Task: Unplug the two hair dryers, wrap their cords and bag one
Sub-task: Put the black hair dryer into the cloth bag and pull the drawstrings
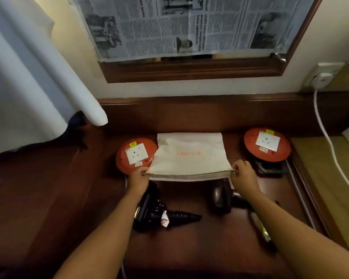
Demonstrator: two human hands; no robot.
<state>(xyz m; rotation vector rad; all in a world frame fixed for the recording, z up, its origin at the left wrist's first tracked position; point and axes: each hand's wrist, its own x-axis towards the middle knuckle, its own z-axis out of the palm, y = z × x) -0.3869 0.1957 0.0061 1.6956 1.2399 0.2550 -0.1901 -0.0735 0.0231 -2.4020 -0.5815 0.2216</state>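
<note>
From the head view, the white cloth bag [189, 156] lay flat on the dark wooden tabletop [48, 198], its open mouth turned toward the person. The left hand [138, 176] pinched the mouth's left corner and the right hand [243, 175] pinched the right corner, each grip clenched on the fabric edge. Pulling the corners apart appeared to be a way to stretch the opening wide so a dryer could slide in.

Both dryers lay just in front of the bag, close to the hands. The left hair dryer [149, 210] sat beneath the left forearm with its black cord gathered against its body and a small paper tag showing. The right hair dryer [220, 198] rested under the right wrist, partly hidden; whether its cord was fully wrapped could not be told.

2 orange socket reels [136, 156] flanked the bag, the second [267, 144] on the right, and neither socket had a plug in it, so unplugging looked done. A white cable [326, 135] ran from a wall socket at the right, apart from the work. Bagging seemed the step in hand.
</note>
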